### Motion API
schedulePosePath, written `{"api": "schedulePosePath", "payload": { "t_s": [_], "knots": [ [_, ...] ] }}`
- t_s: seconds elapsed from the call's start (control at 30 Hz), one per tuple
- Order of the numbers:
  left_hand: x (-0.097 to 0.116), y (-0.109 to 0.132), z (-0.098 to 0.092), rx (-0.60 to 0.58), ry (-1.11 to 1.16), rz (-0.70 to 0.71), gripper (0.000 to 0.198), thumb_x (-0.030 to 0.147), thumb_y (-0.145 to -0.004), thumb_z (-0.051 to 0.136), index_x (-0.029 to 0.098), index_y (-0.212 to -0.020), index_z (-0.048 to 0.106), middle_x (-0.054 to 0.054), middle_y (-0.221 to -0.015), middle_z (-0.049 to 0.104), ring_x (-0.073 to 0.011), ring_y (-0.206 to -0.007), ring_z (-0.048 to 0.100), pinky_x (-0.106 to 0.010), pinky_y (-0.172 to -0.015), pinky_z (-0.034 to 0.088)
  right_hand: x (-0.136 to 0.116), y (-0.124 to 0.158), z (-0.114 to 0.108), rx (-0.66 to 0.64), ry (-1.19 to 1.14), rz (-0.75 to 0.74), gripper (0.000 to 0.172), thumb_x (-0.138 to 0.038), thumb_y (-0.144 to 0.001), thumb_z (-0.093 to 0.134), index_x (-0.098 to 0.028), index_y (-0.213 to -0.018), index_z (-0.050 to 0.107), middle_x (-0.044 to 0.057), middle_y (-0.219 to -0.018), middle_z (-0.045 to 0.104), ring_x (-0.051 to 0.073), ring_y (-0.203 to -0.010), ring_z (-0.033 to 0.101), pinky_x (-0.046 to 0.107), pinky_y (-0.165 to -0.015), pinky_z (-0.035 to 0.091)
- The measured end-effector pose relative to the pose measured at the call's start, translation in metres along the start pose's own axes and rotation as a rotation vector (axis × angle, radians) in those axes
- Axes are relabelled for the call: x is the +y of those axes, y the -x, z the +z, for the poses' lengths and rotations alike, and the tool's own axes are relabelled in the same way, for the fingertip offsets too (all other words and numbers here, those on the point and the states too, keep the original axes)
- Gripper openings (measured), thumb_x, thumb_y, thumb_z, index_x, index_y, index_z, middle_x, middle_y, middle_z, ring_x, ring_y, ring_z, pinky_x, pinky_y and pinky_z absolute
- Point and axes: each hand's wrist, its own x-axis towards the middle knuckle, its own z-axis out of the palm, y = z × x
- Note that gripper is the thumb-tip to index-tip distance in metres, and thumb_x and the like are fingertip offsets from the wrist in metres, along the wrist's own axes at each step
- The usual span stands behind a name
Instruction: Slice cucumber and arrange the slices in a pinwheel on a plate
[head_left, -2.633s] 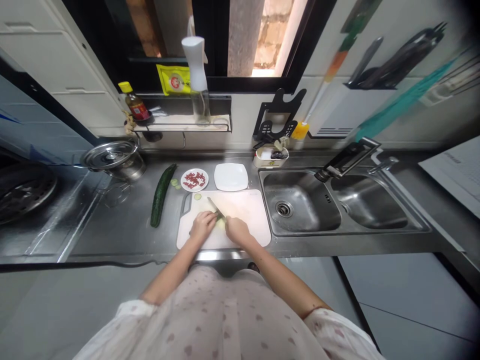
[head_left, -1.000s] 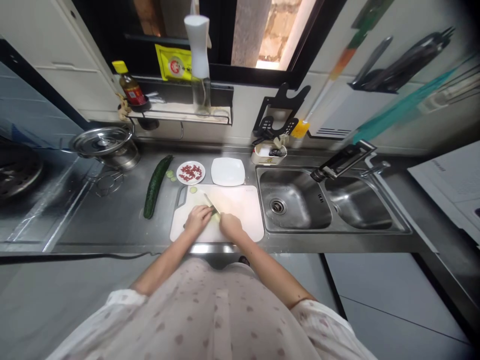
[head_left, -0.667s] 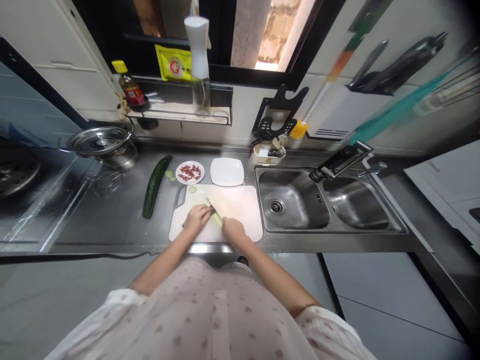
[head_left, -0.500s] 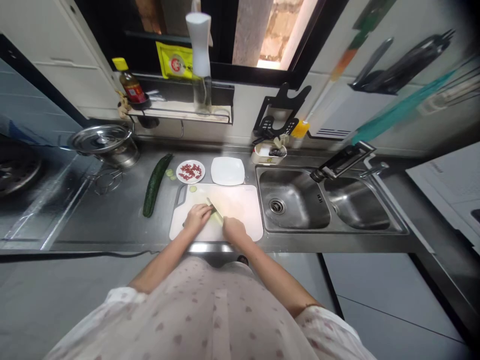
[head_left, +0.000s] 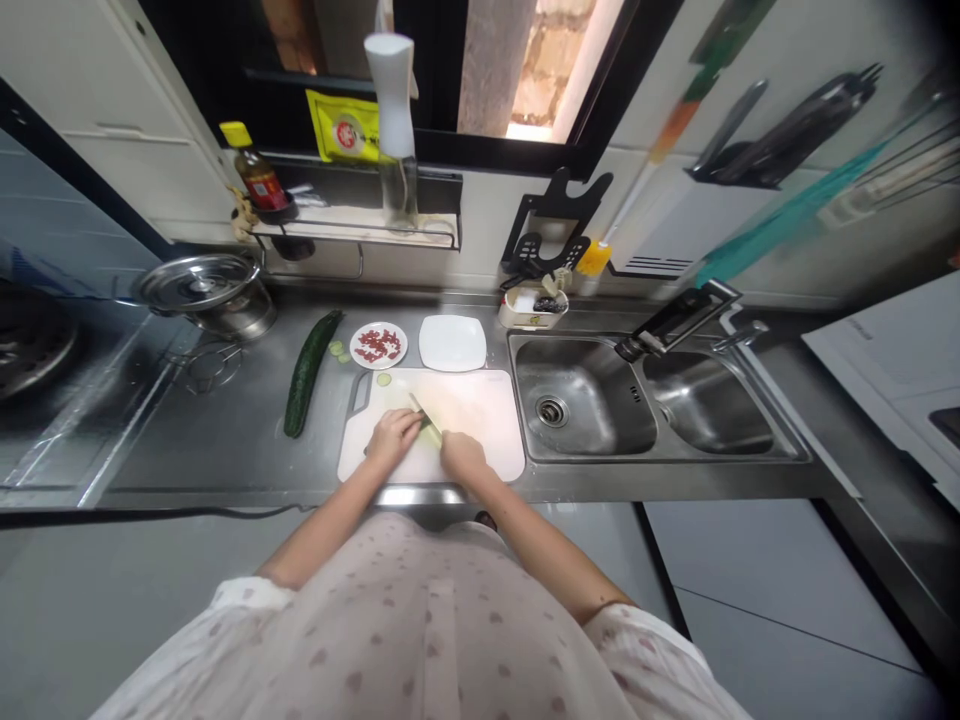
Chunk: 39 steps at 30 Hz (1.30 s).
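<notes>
Spanning the scene, a grey steel bench [head_left: 240, 430] bears a white rectangular board [head_left: 487, 415]. There, the right hand [head_left: 463, 455] grips a metal-bladed knife [head_left: 418, 404]; the left hand [head_left: 394, 437] pinches a partly hidden green cucumber piece [head_left: 424, 423] left of it. Slicing seems underway; another cut calls for steady holding.

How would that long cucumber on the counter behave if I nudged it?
The long cucumber would probably roll if pushed sideways, as it looks rounded, though its slight bend might stop it soon. It's likely stiff and fairly heavy, looking thick and plump.
</notes>
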Motion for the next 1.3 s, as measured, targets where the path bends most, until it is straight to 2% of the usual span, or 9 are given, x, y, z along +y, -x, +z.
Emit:
{"api": "schedulePosePath", "payload": {
  "t_s": [0.13, 0.43, 0.77, 1.3],
  "knots": [
    [0.0, 0.0, 0.0, 0.011, 0.004, -0.006, 0.02, 0.025, -0.091, 0.054, 0.021, -0.102, 0.071, -0.006, -0.101, 0.07, -0.0196, -0.094, 0.06, -0.035, -0.085, 0.048, 0.004, 0.009, 0.002, -0.004, 0.022, 0.011, 0.032, -0.009, -0.089, 0.037, -0.014, -0.108, 0.062, 0.015, -0.101, 0.069, 0.023, -0.097, 0.066, 0.03, -0.077, 0.047],
    [0.003, 0.0, -0.002, 0.007, 0.006, -0.016, 0.021, 0.026, -0.091, 0.053, 0.021, -0.101, 0.071, -0.006, -0.1, 0.07, -0.0197, -0.095, 0.06, -0.035, -0.086, 0.049, -0.001, -0.009, 0.002, -0.002, 0.005, -0.02, 0.031, -0.011, -0.089, 0.038, -0.015, -0.109, 0.062, 0.014, -0.101, 0.069, 0.022, -0.099, 0.065, 0.028, -0.078, 0.047],
    [0.002, 0.0, -0.001, -0.007, -0.009, -0.025, 0.021, 0.026, -0.091, 0.053, 0.021, -0.102, 0.07, -0.006, -0.101, 0.07, -0.0197, -0.095, 0.061, -0.035, -0.086, 0.048, 0.003, 0.002, 0.001, -0.019, 0.016, -0.004, 0.033, -0.01, -0.09, 0.036, -0.014, -0.11, 0.061, 0.015, -0.101, 0.069, 0.021, -0.099, 0.065, 0.028, -0.078, 0.047],
    [0.002, 0.001, 0.0, 0.01, 0.008, -0.019, 0.021, 0.027, -0.092, 0.053, 0.022, -0.102, 0.071, -0.006, -0.099, 0.07, -0.019, -0.094, 0.06, -0.035, -0.086, 0.049, 0.001, -0.008, 0.007, -0.006, 0.01, -0.014, 0.029, -0.01, -0.09, 0.038, -0.014, -0.108, 0.061, 0.014, -0.101, 0.069, 0.021, -0.096, 0.066, 0.027, -0.077, 0.047]
  ]
}}
